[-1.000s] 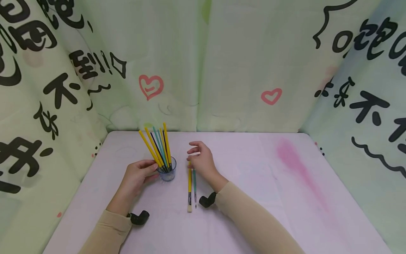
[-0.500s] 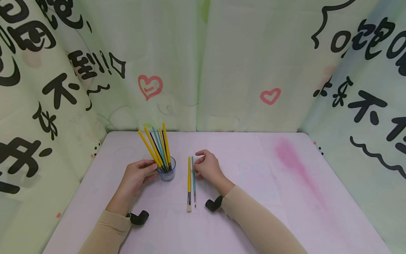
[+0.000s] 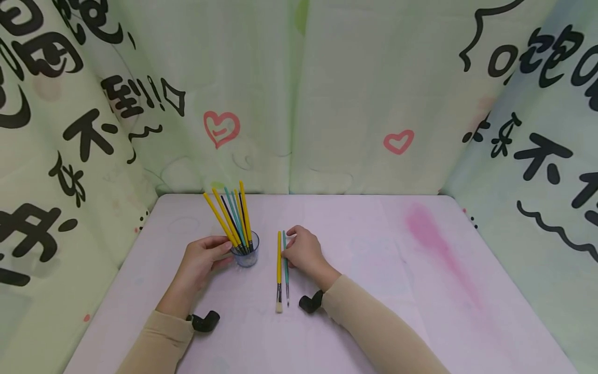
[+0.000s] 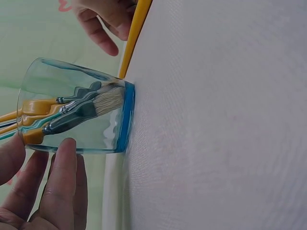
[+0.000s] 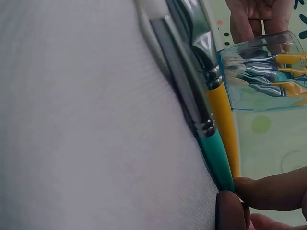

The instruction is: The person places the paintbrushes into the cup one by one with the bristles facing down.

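Note:
On the pink table (image 3: 397, 291) stands a small clear blue cup (image 3: 246, 255), holding several yellow, teal and black paintbrushes (image 3: 233, 215) with their bristles down. My left hand (image 3: 201, 259) grips its left side, fingers against the wall of the cup (image 4: 76, 115). A yellow brush (image 3: 279, 265) and a thinner teal brush (image 3: 285, 275) lie side by side just right of the cup, bristles toward me. My right hand (image 3: 301, 249) sits beside them and pinches the far end of the teal brush (image 5: 216, 158) between thumb and fingertip; the yellow brush (image 5: 223, 120) lies against it.
Printed green curtains wall in the table at the back and both sides. A pink stain (image 3: 434, 239) marks the right half of the tabletop. Black camera mounts sit on my left wrist (image 3: 205, 320) and right wrist (image 3: 308, 301).
My right hand drew back from above the two brushes' far ends, settled to their right, and its fingers closed on the teal brush. The left hand and cup stayed put.

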`<state>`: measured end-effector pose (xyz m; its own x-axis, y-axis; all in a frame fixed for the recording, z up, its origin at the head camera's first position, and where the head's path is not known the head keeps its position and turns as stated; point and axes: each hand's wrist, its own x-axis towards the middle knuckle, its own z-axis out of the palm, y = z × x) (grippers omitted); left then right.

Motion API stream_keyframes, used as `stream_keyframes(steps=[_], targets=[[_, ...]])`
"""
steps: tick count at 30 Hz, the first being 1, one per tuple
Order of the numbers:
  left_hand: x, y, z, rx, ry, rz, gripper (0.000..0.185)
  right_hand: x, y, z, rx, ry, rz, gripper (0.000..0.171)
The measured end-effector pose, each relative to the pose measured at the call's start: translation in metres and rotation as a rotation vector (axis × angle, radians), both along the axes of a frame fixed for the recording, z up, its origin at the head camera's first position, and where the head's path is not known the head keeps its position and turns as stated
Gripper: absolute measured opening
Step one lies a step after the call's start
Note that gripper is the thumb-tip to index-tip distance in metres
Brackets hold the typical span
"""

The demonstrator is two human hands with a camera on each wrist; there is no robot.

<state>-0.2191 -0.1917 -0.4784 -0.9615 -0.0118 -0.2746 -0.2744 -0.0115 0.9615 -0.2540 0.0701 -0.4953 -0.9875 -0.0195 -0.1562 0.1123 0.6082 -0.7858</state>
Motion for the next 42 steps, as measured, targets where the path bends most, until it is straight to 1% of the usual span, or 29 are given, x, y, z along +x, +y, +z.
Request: stream_keyframes(steps=[9,14,18,22,26,33,38,42], targets=[[0.000,-0.001,-0.001,0.010,0.004,-0.002,0.045,-0.004,-0.004,0.000,0.162,0.000,0.013,0.046],[0.000,-0.001,-0.001,0.014,0.005,-0.005,0.045,-0.004,-0.010,0.006,0.226,-0.012,0.008,0.039],[0.000,-0.001,-0.002,0.011,0.005,-0.004,0.044,-0.003,-0.015,0.010,0.290,-0.007,0.022,0.032],[0.000,-0.001,-0.003,0.015,0.005,-0.003,0.044,-0.003,-0.016,0.013,0.319,-0.006,0.032,0.034],[0.000,0.000,-0.003,0.021,0.002,-0.003,0.044,-0.006,-0.012,0.015,0.287,-0.056,0.018,0.039],[-0.001,-0.001,-0.003,0.022,0.006,-0.003,0.044,-0.012,-0.006,0.020,0.116,-0.224,-0.048,0.039],[-0.001,-0.001,-0.003,0.024,0.008,-0.003,0.044,-0.013,-0.003,0.023,0.028,-0.270,-0.077,0.038],[-0.001,-0.001,-0.004,0.013,0.003,0.003,0.043,-0.015,0.003,0.022,-0.110,-0.297,-0.073,0.039]])
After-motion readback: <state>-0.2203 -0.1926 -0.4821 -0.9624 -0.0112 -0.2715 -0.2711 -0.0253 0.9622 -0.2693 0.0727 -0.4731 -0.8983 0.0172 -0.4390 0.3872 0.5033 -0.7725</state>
